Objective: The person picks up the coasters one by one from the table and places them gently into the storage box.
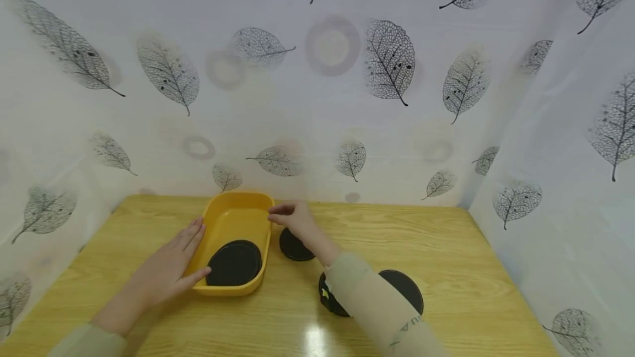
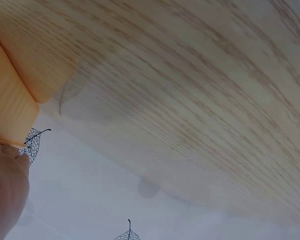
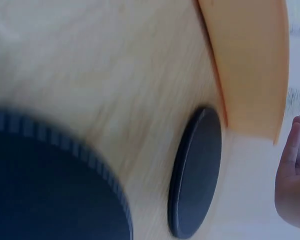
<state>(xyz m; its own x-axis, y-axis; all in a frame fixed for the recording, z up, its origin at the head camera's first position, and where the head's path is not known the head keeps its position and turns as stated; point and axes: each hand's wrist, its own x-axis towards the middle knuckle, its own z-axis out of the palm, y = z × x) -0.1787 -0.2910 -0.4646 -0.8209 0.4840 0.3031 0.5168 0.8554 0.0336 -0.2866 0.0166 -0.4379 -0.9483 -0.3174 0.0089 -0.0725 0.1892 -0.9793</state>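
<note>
A yellow plastic tray stands on the table at left of centre. In its near end lies a flat black disc. My left hand rests along the tray's left rim with fingers extended, its thumb reaching over the near corner by that disc. At the far right of the tray, my right hand has its fingertips right at the rim, and nothing shows between them. Below that hand a second black disc lies on the table close to the tray's right wall, partly covered in the head view.
Farther right lie two more black discs, one with a yellow-green mark and another, both partly behind the right sleeve. A leaf-printed white sheet hangs behind the wood-grain table.
</note>
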